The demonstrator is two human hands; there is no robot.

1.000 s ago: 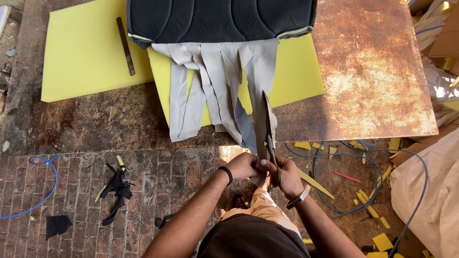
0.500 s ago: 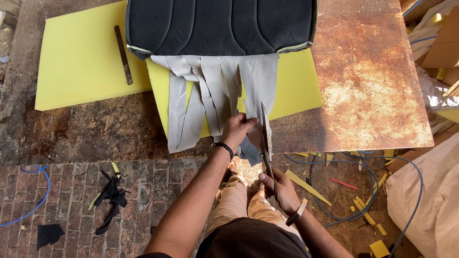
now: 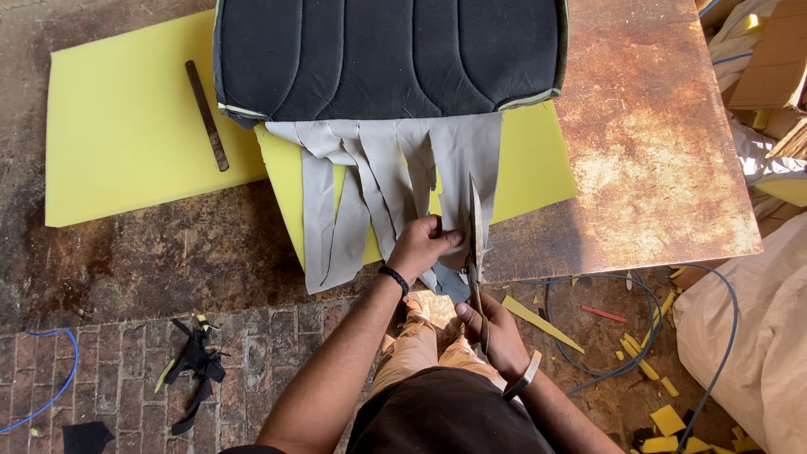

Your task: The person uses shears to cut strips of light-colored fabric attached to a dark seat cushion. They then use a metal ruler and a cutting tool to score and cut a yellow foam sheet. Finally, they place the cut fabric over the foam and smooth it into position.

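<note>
There's a dark metal bar [image 3: 206, 115] lying on the yellow foam sheet [image 3: 126, 126], left of the rusty table [image 3: 656, 151]. Black fabric scraps [image 3: 195, 366] and a blue cable [image 3: 50, 395] sit on the brick floor [image 3: 269, 353] below it.

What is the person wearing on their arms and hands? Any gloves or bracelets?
No gloves: both hands are bare, and so are the forearms, with no sleeves in view. The left hand has a thin black braided band around its wrist. The right hand has a wide, shiny silver metal bangle around its wrist. No rings or watch can be made out.
</note>
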